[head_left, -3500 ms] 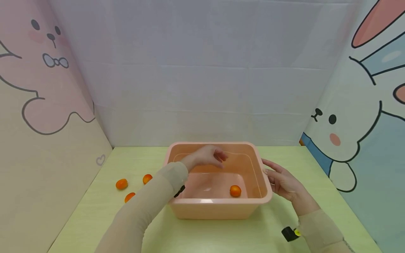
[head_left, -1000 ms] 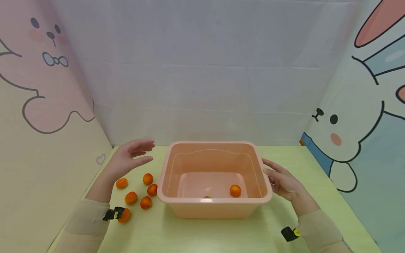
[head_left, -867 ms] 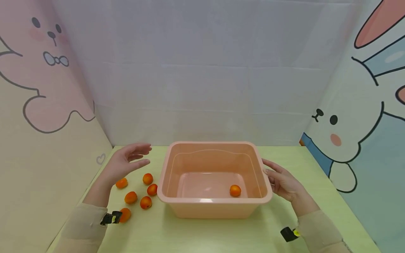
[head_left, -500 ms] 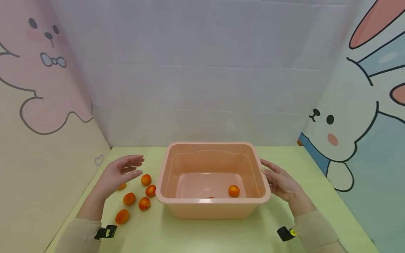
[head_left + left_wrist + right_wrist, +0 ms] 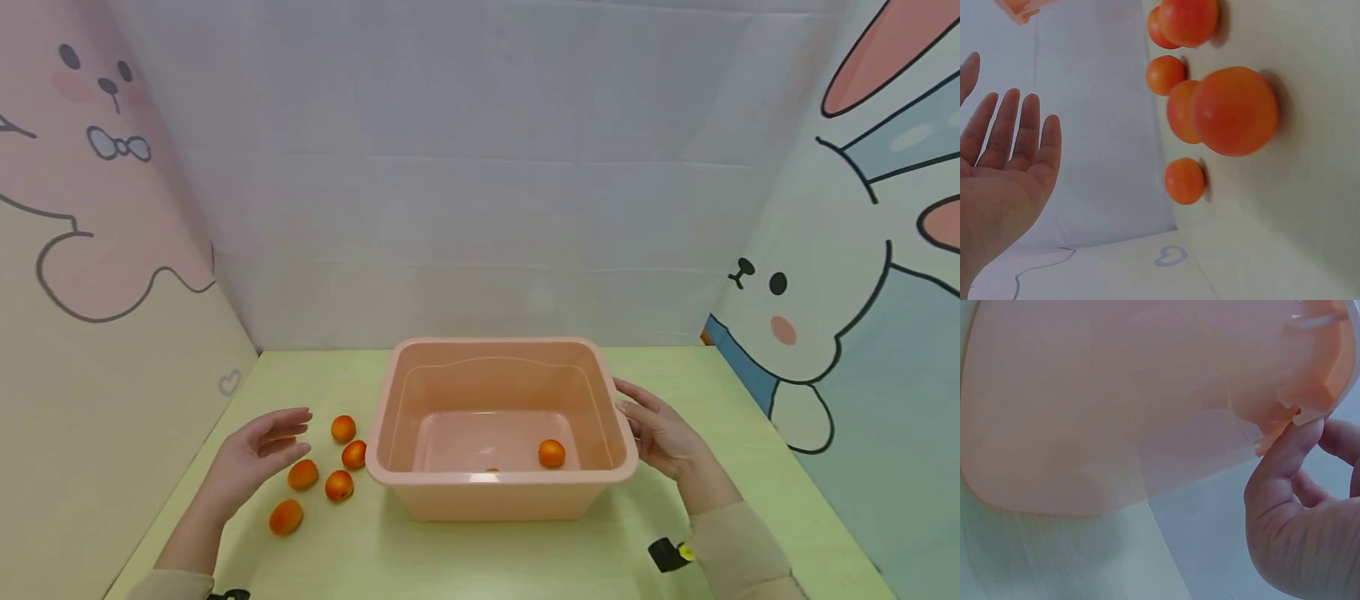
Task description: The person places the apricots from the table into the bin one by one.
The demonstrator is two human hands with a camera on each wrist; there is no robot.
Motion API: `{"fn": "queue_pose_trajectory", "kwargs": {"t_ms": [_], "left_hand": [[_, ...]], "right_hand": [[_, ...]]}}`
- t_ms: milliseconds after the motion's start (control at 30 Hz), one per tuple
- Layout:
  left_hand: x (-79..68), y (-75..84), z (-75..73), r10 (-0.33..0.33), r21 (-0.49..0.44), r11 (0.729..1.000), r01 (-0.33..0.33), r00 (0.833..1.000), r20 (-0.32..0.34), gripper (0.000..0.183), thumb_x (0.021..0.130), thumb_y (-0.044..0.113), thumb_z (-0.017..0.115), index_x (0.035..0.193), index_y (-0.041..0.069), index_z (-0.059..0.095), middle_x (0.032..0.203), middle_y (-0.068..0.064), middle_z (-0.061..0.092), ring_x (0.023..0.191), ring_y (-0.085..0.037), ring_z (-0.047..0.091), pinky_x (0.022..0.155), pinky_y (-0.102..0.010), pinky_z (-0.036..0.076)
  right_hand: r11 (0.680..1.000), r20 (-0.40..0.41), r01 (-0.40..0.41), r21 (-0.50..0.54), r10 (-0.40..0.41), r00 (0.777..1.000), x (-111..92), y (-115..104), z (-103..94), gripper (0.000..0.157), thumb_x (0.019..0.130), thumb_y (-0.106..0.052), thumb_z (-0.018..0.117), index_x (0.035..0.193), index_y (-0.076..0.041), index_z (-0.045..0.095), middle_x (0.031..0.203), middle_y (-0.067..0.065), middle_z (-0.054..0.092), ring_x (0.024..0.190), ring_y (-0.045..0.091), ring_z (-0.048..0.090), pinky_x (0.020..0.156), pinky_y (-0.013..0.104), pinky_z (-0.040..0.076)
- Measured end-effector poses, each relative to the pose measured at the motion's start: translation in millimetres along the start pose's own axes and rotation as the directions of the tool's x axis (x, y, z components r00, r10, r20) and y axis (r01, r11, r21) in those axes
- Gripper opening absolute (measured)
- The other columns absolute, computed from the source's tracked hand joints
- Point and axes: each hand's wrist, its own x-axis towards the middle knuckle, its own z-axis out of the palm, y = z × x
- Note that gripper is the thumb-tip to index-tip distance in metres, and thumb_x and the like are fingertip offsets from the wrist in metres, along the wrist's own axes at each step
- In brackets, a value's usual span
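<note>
A peach-coloured plastic basin (image 5: 502, 502) stands mid-table. One round orange fruit (image 5: 551, 453) lies on its floor at the right, and a sliver of another orange thing (image 5: 492, 470) shows behind the front rim. My right hand (image 5: 671, 442) holds the basin's right rim; in the right wrist view its thumb (image 5: 1294, 444) lies against the underside of the rim. Left of the basin, my left hand (image 5: 247, 462) hovers with nothing in it, fingers extended. Beside it lie several smooth, tomato-like fruits (image 5: 303, 475), seen large in the left wrist view (image 5: 1235, 111).
The pale green tabletop (image 5: 495, 562) ends at a white backdrop (image 5: 480, 208). Side panels carry a pink cartoon animal (image 5: 127, 217) at left and a white rabbit (image 5: 810, 317) at right. Black straps or devices (image 5: 667, 554) sit at the sleeves.
My left hand was over the basin, then withdrew to the left of it, and has since lowered towards the fruits and the table's near side. My right hand has stayed at the rim.
</note>
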Motion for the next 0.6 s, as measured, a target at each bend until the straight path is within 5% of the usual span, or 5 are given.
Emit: {"fn": "queue_pose_trajectory", "kwargs": {"t_ms": [167,400,600], "left_hand": [[-12.4,-16.4,-0.7,-0.018,0.046,0.999,0.019,1.0,-0.004,0.05,0.091,0.016,0.074,0.135,0.003,0.057,0.127,0.003,0.063,0.108,0.004,0.059,0.086,-0.012,0.049],[-25.5,-36.3,-7.4,0.101,-0.024,0.995,-0.099,0.992,0.082,0.055,0.087,-0.001,0.074,0.138,-0.001,0.053,0.134,0.0,0.06,0.117,-0.002,0.055,0.096,-0.013,0.044],[-32.4,-49.3,-18.1,0.139,-0.067,0.989,-0.13,0.977,0.159,0.056,0.086,-0.006,0.072,0.138,-0.004,0.051,0.138,-0.002,0.058,0.122,-0.002,0.053,0.097,-0.012,0.041]], "right_hand": [[1.0,0.01,0.001,0.015,-0.001,1.0,0,0,-0.3,0.024,0.104,-0.017,0.054,0.119,-0.031,0.065,0.105,-0.001,0.072,0.088,0.012,0.069,0.073,0.028,0.059],[1.0,0.004,-0.003,0.016,0.003,1.0,0,0,-0.5,0.024,0.104,-0.016,0.054,0.119,-0.03,0.065,0.106,-0.001,0.072,0.087,0.012,0.07,0.074,0.029,0.059],[1.0,0.008,-0.007,0.016,0.007,1.0,0,-1,-1.5,0.025,0.104,-0.016,0.053,0.119,-0.031,0.066,0.107,-0.001,0.072,0.088,0.013,0.07,0.075,0.03,0.059]]}}
